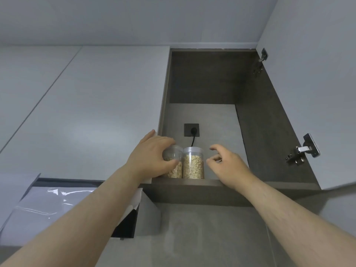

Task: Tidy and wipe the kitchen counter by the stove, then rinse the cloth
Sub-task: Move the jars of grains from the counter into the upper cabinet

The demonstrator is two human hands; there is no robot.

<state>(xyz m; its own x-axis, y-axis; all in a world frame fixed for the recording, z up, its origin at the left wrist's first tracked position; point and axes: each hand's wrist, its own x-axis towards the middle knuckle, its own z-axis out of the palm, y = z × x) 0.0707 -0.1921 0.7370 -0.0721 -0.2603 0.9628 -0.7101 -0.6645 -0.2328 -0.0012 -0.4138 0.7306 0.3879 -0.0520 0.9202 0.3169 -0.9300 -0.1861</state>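
High on the wall, pale closed cupboard fronts [86,112] fill the left side of the view, and next to them one cupboard [208,78] stands open, dark grey inside with a lighter grey back panel. Its door [317,74] is swung out to the right, showing its pale inner face. Below and to the left, a glossy sheet of plastic film [48,199] covers a slanted surface; I cannot tell what it belongs to.

Both of the person's bare forearms reach up from the bottom corners towards the cupboard's bottom shelf [183,183]. The left hand [152,157] is wrapped around the left jar [174,154], fingers over its upper part and thumb across the front, holding it at the left end of the shelf beside the cupboard's side wall. The right hand [229,166] holds nothing. Its fingers are spread and loosely curled, just beside the right jar [193,163] but apart from it.

The two clear jars stand upright at the front of the shelf, touching each other, both holding pale oat-like flakes. Behind them a dark socket [191,130] sits in the back panel, with a black cable [193,140] hanging from it down behind the right jar. Two metal hinges, an upper hinge [261,60] and a lower hinge [302,151], join the door to the cupboard's right wall.
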